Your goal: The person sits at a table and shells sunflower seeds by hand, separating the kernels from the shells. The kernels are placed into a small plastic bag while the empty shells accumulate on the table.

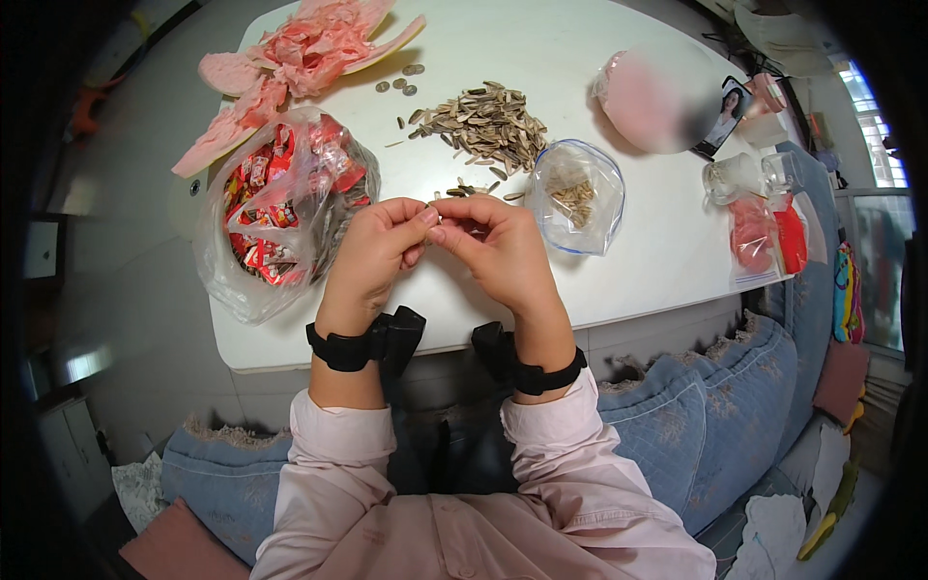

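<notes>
My left hand [380, 250] and my right hand [500, 246] meet over the white table, fingertips pinched together on a small sunflower seed [435, 214], mostly hidden by the fingers. Just beyond them lie a few loose seeds [464, 190], and farther back a heap of striped sunflower seeds [489, 125]. Right of my right hand stands an open clear zip bag [607, 221] with pale shelled kernels [575, 199] inside. To the left of my left hand, a translucent plastic bag [250, 301] holds red-wrapped sweets [268, 217].
Watermelon rinds [232, 72] with crumpled pink pieces lie at the back left, near several coins [399, 83]. At the right are a round pink object [638, 101], a propped phone [725, 119], glass jars [725, 177] and red packets [789, 235]. A blue sofa [725, 413] borders the table's near side.
</notes>
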Motion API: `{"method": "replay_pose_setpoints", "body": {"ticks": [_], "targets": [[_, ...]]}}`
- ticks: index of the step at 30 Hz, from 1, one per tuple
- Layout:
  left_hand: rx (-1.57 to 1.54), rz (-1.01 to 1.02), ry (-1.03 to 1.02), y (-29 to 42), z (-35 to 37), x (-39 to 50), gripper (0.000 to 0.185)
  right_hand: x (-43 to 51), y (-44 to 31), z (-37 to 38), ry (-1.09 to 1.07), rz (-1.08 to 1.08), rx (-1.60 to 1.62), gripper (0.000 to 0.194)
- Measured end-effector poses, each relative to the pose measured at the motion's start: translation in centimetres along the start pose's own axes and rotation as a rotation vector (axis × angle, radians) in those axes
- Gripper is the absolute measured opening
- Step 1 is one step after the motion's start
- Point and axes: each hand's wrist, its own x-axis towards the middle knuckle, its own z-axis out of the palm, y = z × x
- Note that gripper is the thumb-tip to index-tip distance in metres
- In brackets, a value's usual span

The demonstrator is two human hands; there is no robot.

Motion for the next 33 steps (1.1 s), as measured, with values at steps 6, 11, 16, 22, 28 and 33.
{"method": "replay_pose_setpoints", "body": {"ticks": [6, 11, 16, 22, 28, 33], "targets": [[-0.094, -0.04, -0.024, 0.1, 0.5, -0.1, 0.018, 0.3, 0.6, -0.7, 0.058, -0.144, -0.09, 0.016], [-0.057, -0.007, -0.017, -0.1, 1.0, 0.0, 0.016, 0.4, 0.9, -0.6, 0.123, -0.05, 0.044, 0.013], [-0.023, 0.082, 0.073, -0.4, 1.5, 0.2, 0.016, 0.4, 0.7, -0.3, 0.151, 0.087, 0.166, 0.015], [0.04, 0.083, 0.083, -0.5, 1.6, 0.2, 0.015, 0.4, 1.1, 0.1, 0.193, 0.051, 0.18, 0.011], [-0.086, -0.003, 0.027, -0.7, 1.2, 0.3, 0.015, 0.7, 1.3, 0.6, 0.206, 0.106, 0.316, 0.008], [-0.01, 0.183, 0.134, -1.4, 2.4, 0.6, 0.018, 0.5, 1.0, 1.2, 0.307, 0.044, 0.173, 0.007]]}}
